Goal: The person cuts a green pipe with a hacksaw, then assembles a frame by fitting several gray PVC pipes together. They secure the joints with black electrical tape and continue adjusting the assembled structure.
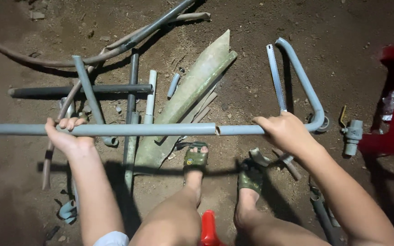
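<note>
Both hands wrapped around long grey pipe, held level above dirt ground: left hand near its left end, right hand beside the bend; scrap pipes scattered beneath

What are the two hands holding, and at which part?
Both hold one long grey pipe: the left hand near its left part, the right hand near its bent right end.

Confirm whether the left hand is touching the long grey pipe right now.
Touching. The head view shows the left hand wrapped around the long grey pipe, fingers curled over its top, with no gap visible.
</note>
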